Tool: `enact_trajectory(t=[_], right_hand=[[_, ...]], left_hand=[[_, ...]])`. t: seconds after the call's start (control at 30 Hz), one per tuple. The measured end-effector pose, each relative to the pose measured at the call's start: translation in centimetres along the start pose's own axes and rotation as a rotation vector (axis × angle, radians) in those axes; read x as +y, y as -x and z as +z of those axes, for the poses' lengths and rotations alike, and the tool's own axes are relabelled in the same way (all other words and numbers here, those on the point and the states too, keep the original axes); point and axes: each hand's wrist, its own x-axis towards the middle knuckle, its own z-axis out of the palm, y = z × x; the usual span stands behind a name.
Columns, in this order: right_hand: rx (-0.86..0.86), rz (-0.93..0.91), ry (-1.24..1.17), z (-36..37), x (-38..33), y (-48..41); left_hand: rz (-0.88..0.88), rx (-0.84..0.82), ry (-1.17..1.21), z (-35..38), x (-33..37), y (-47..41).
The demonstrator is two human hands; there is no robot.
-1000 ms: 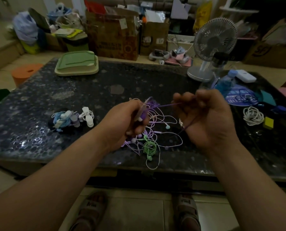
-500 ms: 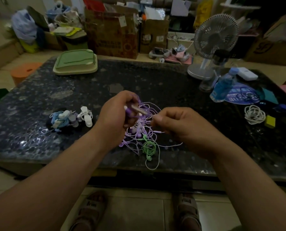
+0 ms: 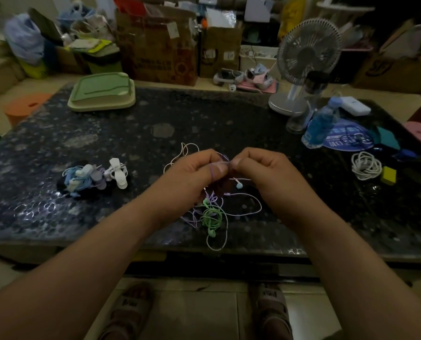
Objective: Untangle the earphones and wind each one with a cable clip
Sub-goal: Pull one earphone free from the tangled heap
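While pinched, purple earphone cable [image 3: 212, 173].

This looks like a lived-in room of a home, used for storage too. A low dark stone table [image 3: 204, 114] stands on a tiled floor [image 3: 197, 312], with worn cardboard boxes [image 3: 160, 47] and stuffed bags [image 3: 22, 40] crowded behind it (shoes [image 3: 256, 76] lie among them). A desk fan [image 3: 307, 52], water bottle [image 3: 321, 123] and plastic stools [image 3: 25, 106] add to the domestic clutter.
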Motion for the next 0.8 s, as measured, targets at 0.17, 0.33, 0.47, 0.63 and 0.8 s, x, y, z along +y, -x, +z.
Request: enact_trajectory(t=[0.17, 0.33, 0.47, 0.63, 0.8], right_hand=[[0.147, -0.091, 0.213, -0.1, 0.1, 0.2], [0.178, -0.002, -0.273, 0.2, -0.4, -0.1], [0.186, 0.119, -0.693, 0.1, -0.9, -0.7], [0.290, 0.138, -0.799, -0.2, -0.7, -1.1], [0.375, 0.091, -0.772, -1.1, -0.2, -1.2]], left_hand=[[0.012, 0.093, -0.014, -0.7, -0.6, -0.3], [0.030, 0.061, 0.002, -0.6, -0.5, -0.4], [0.001, 0.004, 0.032, -0.8, -0.3, -0.3], [-0.089, 0.058, 0.156, -1.0, -0.6, -0.3], [-0.125, 0.063, 0.491, -2.1, -1.1, -0.7]])
